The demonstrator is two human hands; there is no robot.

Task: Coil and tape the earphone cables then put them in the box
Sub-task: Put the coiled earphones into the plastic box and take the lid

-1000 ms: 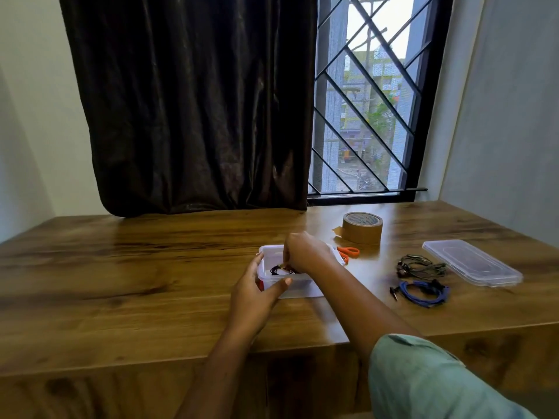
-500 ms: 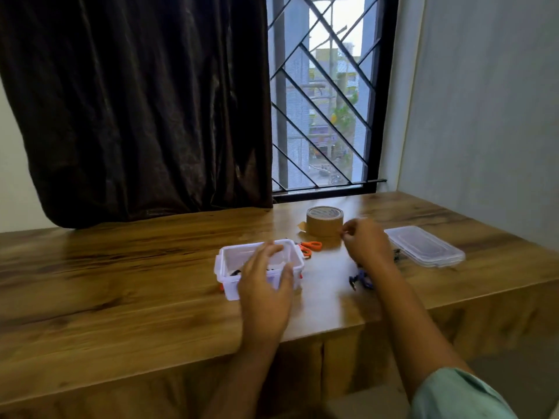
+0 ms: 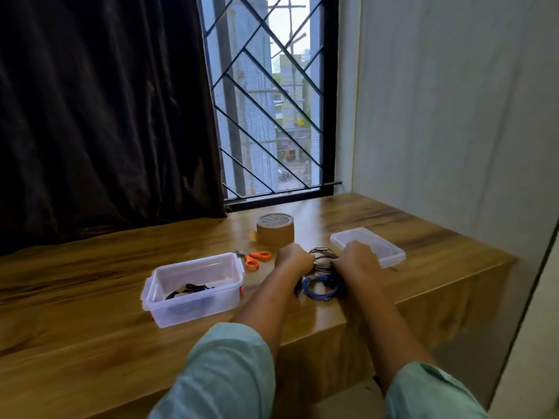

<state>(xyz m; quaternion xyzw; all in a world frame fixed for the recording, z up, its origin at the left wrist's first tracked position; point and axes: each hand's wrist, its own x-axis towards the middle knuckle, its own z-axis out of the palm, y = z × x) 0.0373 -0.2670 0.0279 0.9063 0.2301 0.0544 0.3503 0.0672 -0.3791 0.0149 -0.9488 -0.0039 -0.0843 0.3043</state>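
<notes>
Your left hand (image 3: 295, 259) and right hand (image 3: 360, 259) both clutch the dark earphone cable (image 3: 322, 257), tangled just behind the blue cable (image 3: 320, 291).

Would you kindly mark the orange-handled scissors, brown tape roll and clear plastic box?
orange-handled scissors (image 3: 248, 258): head view, handles.
brown tape roll (image 3: 275, 235): head view, side.
clear plastic box (image 3: 193, 309): head view, front wall.

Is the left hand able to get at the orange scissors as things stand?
Probably yes: the scissors lie just beside the left hand with nothing between, though it seems busy gripping the dark cable.
</notes>
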